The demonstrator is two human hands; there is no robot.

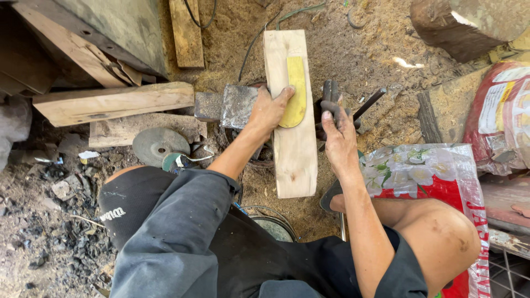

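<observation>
A pale wooden plank [292, 149] lies lengthwise in front of me over a dark vise-like clamp [330, 94]. A yellow curved template [295, 91] rests flat on the plank's upper half. My left hand [269, 108] presses on the plank's left edge, thumb on the lower part of the yellow template. My right hand [338, 131] sits just right of the plank, fingers closed around the clamp's dark handle [369, 103].
Sawdust covers the ground. A metal block [238, 105] sits left of the plank, with wooden boards [113, 103] and a grey grinding disc [159, 145] farther left. Printed sacks [436, 176] lie at the right, a log [464, 25] top right. My knees frame the bottom.
</observation>
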